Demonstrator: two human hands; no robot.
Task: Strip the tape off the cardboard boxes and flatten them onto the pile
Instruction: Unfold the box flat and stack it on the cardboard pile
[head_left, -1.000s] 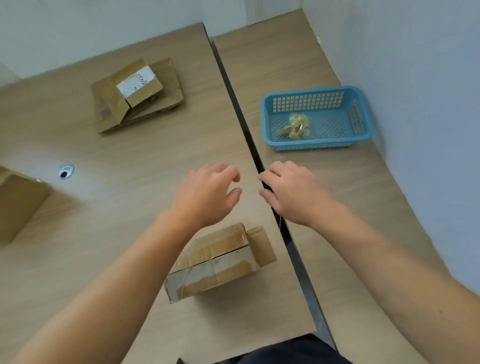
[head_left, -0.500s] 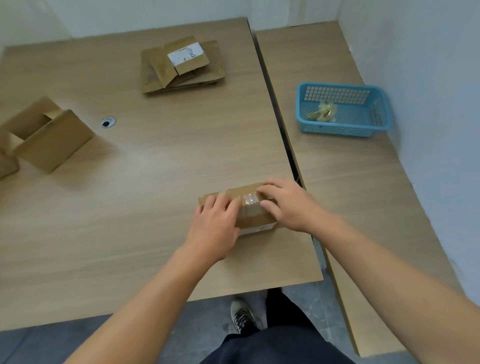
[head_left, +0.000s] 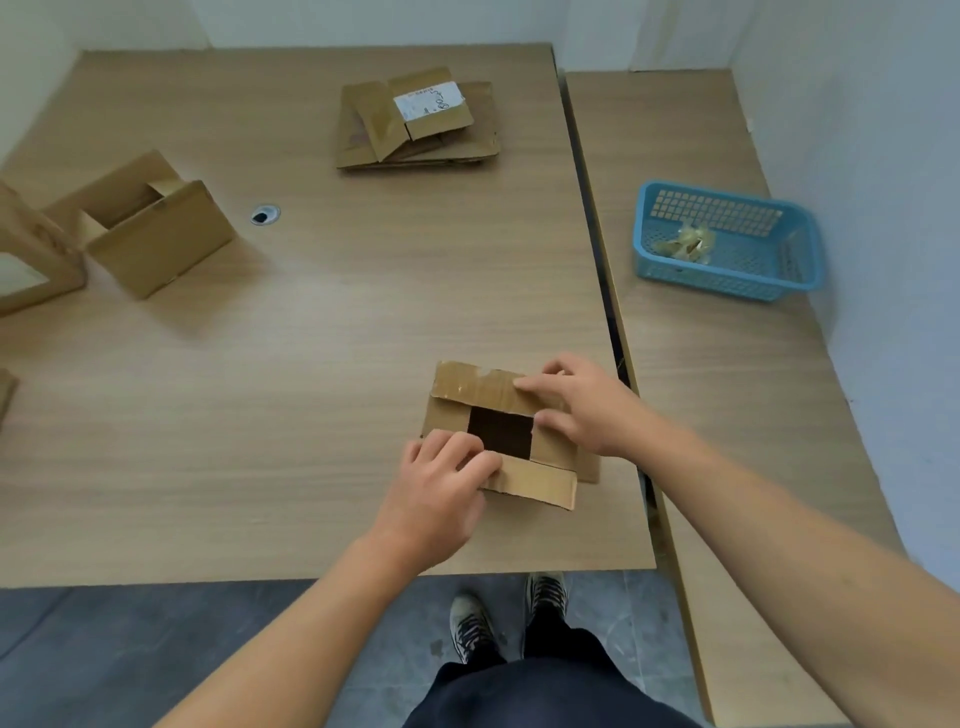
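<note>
So the small box (head_left: 506, 431) sits low and centre in the frame, right by the near edge of the table (head_left: 311, 338), top flaps folded out and a dark square of opening showing in the middle. The left hand (head_left: 441, 483) has its fingers curled over the left end of the near flap, a proper grip. The right hand (head_left: 582, 405) lies across the far flap and the right-side one with the fingers fairly straight. That looks more like pressing than pinching, though I can't quite see whether the thumb hooks under anything. My guess is it'll handle like any thin corrugated carton: light, stiff across the panels, floppy at the creases, and easy to tear where tape has already lifted the paper. So hold it by the flap edges and push on opposite corners to collapse it. The surface is pale wood-look laminate, and a second table (head_left: 701, 389) butts up on the right with a dark gap between them. Further back there's an open box (head_left: 150, 228) at the left, a blue basket (head_left: 727, 244) at the right holding a tape wad (head_left: 685, 244), and the pile (head_left: 415, 124) of flattened cardboard at top centre. Behind that it's plain white walls.
</note>
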